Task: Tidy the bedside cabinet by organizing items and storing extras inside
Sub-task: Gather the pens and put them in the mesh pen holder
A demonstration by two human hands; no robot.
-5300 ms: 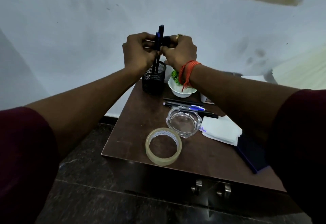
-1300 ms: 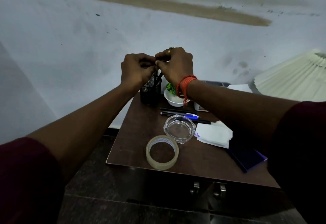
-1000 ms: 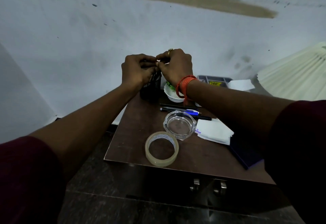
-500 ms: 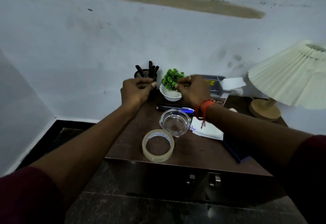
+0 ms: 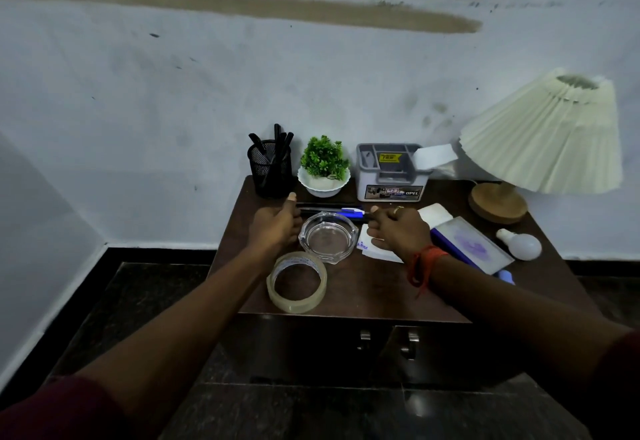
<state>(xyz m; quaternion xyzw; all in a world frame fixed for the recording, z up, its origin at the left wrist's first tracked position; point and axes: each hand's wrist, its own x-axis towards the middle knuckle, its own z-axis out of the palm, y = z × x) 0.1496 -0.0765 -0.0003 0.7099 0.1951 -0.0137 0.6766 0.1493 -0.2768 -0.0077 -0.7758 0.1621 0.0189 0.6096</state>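
Pens (image 5: 323,209) loose on cabinet top (image 5: 363,287) between pen holder (image 5: 270,171) and ashtray (image 5: 328,237) | left hand (image 5: 275,224) fingers extended at one end; right hand (image 5: 398,230) fingers curled at other (grip unclear) | advice: pinch both ends, lift level, stand in holder.

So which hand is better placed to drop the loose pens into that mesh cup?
Probably the left hand: it is at the end of the loose black and blue pens nearest the black mesh pen cup. The right hand is at their far end.
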